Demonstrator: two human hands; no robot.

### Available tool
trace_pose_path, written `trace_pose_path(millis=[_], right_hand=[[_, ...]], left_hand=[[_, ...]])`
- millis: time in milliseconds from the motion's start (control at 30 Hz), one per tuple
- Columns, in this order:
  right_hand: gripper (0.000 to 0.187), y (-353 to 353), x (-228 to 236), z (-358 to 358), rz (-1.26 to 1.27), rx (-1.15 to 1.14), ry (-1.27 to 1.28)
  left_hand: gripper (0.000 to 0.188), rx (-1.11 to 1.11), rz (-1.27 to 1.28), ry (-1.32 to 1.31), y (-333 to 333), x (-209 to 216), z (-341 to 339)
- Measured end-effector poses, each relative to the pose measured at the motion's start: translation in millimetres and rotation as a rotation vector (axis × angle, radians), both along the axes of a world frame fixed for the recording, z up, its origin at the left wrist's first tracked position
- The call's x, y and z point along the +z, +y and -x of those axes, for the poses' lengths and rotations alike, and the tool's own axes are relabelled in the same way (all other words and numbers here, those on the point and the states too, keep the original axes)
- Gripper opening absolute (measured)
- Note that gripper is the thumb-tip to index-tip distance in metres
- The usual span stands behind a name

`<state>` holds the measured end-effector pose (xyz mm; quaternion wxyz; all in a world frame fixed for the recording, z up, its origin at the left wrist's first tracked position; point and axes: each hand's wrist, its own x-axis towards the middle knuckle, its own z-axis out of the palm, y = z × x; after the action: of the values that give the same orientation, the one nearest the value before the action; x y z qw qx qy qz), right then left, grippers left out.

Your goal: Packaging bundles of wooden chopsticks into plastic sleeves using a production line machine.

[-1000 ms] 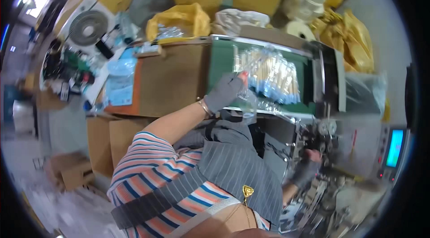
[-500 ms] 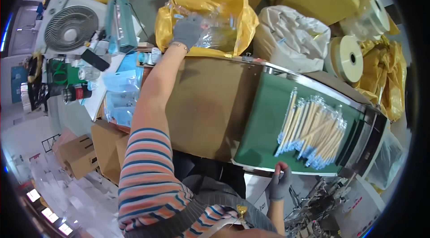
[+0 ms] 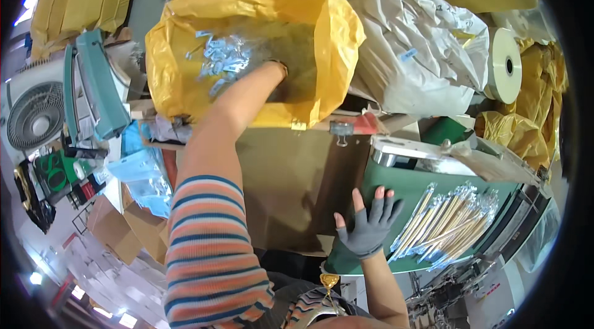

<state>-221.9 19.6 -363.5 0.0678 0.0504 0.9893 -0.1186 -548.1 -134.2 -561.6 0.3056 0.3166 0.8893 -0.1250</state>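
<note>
My left arm [image 3: 238, 100] reaches far down into a large yellow plastic bag [image 3: 337, 50]. The hand is lost in the shadow beyond the wrist, so its fingers do not show. Beside that arm, inside the bag, lies a cluster of small clear packets with light-blue ends [image 3: 224, 56]. My right hand [image 3: 368, 227], in a grey glove with bare fingertips, spreads its fingers over the left part of a green conveyor belt [image 3: 405, 181] and holds nothing. To its right, a pile of thin wooden sticks in clear wrappers [image 3: 445, 224] lies on the belt.
A brown board [image 3: 278, 186] lies between bag and belt. A white sack [image 3: 414, 50] and a roll of film [image 3: 504, 66] stand behind the belt. Left are a teal sealer-like device [image 3: 102, 87], a fan [image 3: 40, 115] and blue pouches [image 3: 145, 177]. A binder clip [image 3: 341, 132] sits by the bag.
My left hand has gone deeper into the yellow bag, out of sight. My right hand has risen from the belt's front edge to above the belt, fingers now spread. The view has shifted.
</note>
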Motion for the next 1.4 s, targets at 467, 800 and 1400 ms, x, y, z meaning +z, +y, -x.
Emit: trace_pose_path(millis=[467,800,1400], right_hand=[[0.05,1.4,-1.2,-4.4,0.078,0.006,0.016],[0.057,-1.6,22.6,-3.1,0.165,0.003,0.065],[0.057,-97.6,245.3,78.5,0.684,0.089,0.189]], left_hand=[[0.045,0.115,-0.58,-0.09,-13.9,56.9,142.9],[0.036,1.074,-1.539,-0.131,-95.4,241.2,34.3],[0.043,1.174,-2.51,-0.836,-37.1,449.7,-18.0]])
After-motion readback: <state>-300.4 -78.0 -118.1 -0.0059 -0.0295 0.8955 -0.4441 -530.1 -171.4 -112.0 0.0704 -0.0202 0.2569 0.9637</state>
